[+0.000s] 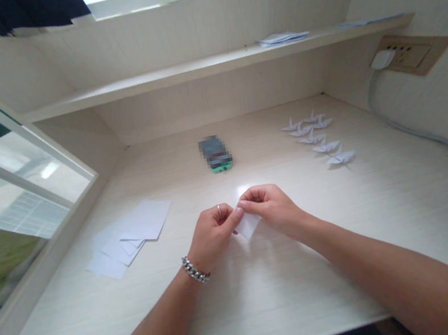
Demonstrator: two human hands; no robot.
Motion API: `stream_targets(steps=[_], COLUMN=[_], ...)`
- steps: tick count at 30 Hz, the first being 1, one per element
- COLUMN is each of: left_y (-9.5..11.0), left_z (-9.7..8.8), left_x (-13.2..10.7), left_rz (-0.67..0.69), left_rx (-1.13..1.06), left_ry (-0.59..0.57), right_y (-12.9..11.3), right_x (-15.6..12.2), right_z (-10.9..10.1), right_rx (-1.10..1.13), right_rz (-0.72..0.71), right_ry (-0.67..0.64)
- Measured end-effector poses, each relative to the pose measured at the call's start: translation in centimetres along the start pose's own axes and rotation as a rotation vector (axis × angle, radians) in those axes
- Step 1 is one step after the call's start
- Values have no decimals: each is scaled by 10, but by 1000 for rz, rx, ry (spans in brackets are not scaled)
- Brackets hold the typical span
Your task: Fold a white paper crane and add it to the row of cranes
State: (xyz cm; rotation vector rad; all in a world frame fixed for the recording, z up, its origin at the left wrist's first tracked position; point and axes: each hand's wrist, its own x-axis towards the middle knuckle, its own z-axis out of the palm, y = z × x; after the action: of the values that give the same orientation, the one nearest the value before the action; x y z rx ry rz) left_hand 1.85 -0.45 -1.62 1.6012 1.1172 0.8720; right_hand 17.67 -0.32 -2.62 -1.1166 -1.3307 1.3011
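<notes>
L hand [216, 229] & R hand [272, 210], both clamped on small white paper [249, 225] btwn them, over desk [274, 303]; cranes [311, 139] back right, sheets [144, 219] left.

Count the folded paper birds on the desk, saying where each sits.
7 visible, on the desk, right side: front bird, second bird behind, third bird beyond, then left bird and right bird, finally rear-left bird and rear-right bird. Overlaps might hide another.
</notes>
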Motion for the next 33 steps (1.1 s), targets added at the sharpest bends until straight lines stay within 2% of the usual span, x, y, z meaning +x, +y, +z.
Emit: stream_targets(steps=[7, 10, 12, 14, 16, 20, 23, 29, 32, 33], left_y=[3, 2, 0, -1, -2, -1, 0, -1, -3, -3], left_z=[0, -1, -2, -2, 0, 6, 8, 10, 11, 12], left_x=[-2, -4, -5, -5, -4, -3, -2, -4, -6, -6], left_rz=[-66, -69, -62, -51, -45, -57, -95, -113, -105, -100], left_rx=[14, 33, 38, 17, 4, 19, 44, 58, 72, 61], left_ry=[45, 58, 79, 113, 95, -25, -2, 63, 44, 39], right_y=[-2, -7, -11, -13, -13, -8, -4, -4, -6, -6], right_x=[2, 4, 6, 7, 7, 3, 1, 7, 10, 11], right_z=[-1, -8, -17, -23, -24, -12, -4, -9, -19, -21], right_rx=[134, 175, 208, 223, 209, 126, 120, 152, 175, 172], right_rz=[76, 79, 67, 75, 61, 33, 34, 57, 4, -3], right_ry=[41, 76, 223, 287, 235, 53, 21, 127, 324, 341])
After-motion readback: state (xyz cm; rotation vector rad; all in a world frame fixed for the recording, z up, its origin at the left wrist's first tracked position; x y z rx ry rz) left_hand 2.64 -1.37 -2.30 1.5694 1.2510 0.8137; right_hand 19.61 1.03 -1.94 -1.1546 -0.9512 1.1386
